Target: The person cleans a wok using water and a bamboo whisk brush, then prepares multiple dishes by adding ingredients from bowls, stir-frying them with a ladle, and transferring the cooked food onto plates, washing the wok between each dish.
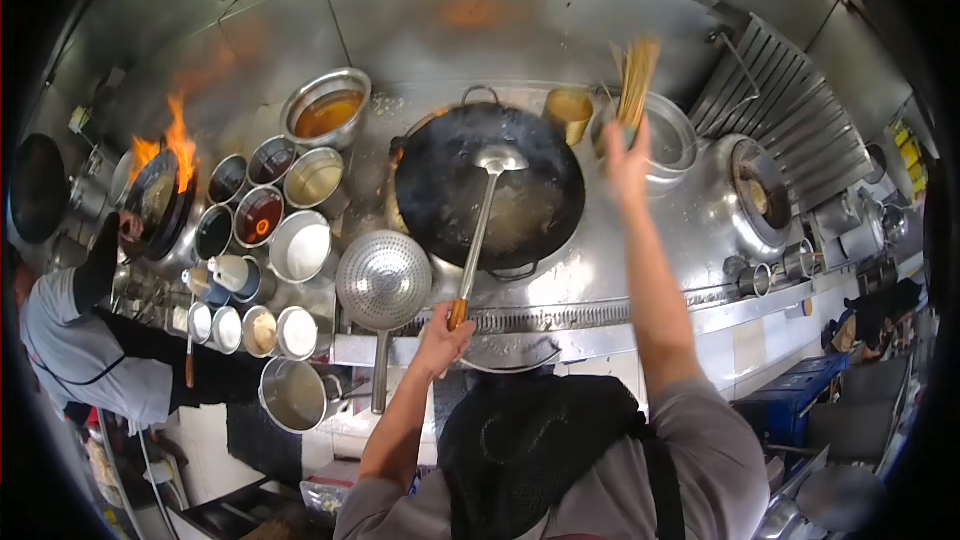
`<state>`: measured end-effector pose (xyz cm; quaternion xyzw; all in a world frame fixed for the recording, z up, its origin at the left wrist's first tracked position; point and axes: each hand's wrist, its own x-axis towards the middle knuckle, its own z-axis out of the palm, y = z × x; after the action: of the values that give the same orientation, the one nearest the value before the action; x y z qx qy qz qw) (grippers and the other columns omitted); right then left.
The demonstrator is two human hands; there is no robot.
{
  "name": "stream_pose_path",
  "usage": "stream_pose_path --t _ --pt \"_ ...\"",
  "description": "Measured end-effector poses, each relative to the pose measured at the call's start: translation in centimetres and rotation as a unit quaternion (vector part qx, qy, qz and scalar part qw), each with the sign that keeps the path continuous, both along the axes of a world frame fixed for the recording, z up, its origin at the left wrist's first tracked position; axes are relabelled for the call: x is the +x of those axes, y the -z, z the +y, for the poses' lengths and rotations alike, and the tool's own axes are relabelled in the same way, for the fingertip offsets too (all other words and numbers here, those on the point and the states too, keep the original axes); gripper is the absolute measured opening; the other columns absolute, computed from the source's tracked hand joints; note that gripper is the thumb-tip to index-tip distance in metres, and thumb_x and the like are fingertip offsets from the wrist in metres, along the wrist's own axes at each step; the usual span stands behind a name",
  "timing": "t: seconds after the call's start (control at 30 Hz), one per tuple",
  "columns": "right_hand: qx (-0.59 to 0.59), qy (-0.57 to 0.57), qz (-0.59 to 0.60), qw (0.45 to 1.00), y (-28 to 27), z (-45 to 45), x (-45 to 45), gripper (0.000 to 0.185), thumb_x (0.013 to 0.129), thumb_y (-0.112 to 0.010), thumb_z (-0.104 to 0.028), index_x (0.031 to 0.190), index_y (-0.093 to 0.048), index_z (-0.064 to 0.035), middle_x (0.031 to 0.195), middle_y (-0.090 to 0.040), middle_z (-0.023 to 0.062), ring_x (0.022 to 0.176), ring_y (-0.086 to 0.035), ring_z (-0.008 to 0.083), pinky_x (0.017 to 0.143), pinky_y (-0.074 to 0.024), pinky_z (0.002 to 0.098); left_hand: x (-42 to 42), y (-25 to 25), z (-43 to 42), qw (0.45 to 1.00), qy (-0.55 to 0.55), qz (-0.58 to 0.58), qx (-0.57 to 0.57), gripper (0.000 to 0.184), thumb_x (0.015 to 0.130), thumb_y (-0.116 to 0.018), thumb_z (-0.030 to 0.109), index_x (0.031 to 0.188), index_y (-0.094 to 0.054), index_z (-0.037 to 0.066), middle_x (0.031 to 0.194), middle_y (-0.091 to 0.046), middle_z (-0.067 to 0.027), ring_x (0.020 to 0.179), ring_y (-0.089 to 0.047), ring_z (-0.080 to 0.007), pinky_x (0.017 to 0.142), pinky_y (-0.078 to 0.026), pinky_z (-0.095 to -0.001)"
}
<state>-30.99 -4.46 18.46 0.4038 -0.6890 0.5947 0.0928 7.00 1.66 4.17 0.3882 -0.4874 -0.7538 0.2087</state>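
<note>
Close to you, a tiled floor [750, 355] shows beyond the front edge of a shiny steel counter [570, 290], with a slotted drain [560, 318] along that edge. A perforated strainer [384, 275] lies left of the big black wok [430, 202], and seasoning tubs [300, 247] crowd the counter farther left. There, a co-worker [110, 345] reaches to a smaller pan [155, 195] with flames [180, 145] rising from it. Farther back are a bowl of amber liquid [325, 118], a brass-coloured tin [569, 112] and a steel basin [680, 145], with the metal back wall [400, 35] behind.

Your hands are well apart. Your left hand [441, 342] grips the ladle [483, 218] by its wooden end; its long axis runs away from you, slanting slightly right, with the bowl end over the wok. Your right hand [629, 155] is closed around a bundle of thin sticks [636, 80] near the basin. The bundle's free tips point away from you, leaning slightly right and blurred; whether the ladle touches the wok, you cannot tell.
</note>
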Motion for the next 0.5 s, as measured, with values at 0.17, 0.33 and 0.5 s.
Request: stream_pose_path --t 0.17,0.33,0.5 --pt "0.599 -0.130 0.111 0.782 5.1 3.4 -0.4 0.076 0.080 -0.071 -0.036 0.144 -0.041 -0.0095 0.124 -0.061 0.0237 0.114 -0.058 0.0414 0.100 -0.0452 0.0474 -3.6 2.9 -0.1 0.973 -0.053 -0.049 -0.221 0.049 0.087 -0.066 0.014 0.128 -0.040 0.004 0.081 -0.056 -0.0077 0.063 -0.055 -0.0211 0.060 -0.047 -0.0353" --pt "0.527 -0.041 0.059 0.847 -5.6 6.5 -3.8 0.066 0.079 -0.072 -0.037 0.136 -0.051 -0.0107 0.121 -0.062 0.0247 0.112 -0.060 0.0391 0.096 -0.0483 0.0450 -3.4 -0.4 -1.0 0.901 -0.087 -0.187 -0.381 0.051 0.089 -0.061 0.016 0.134 -0.038 0.009 0.099 -0.065 -0.0273 0.090 -0.063 -0.0482 0.077 -0.049 -0.0530" --pt "0.016 0.074 0.160 0.984 -6.6 6.6 0.4 0.063 0.085 -0.065 -0.028 0.143 -0.044 -0.0137 0.115 -0.064 0.0253 0.108 -0.063 0.0379 0.093 -0.0498 0.0474 -4.5 -3.6 -0.1 0.888 -0.026 -0.234 -0.394 0.054 0.089 -0.061 0.015 0.137 -0.038 0.011 0.104 -0.063 -0.0283 0.094 -0.062 -0.0478 0.081 -0.049 -0.0523"
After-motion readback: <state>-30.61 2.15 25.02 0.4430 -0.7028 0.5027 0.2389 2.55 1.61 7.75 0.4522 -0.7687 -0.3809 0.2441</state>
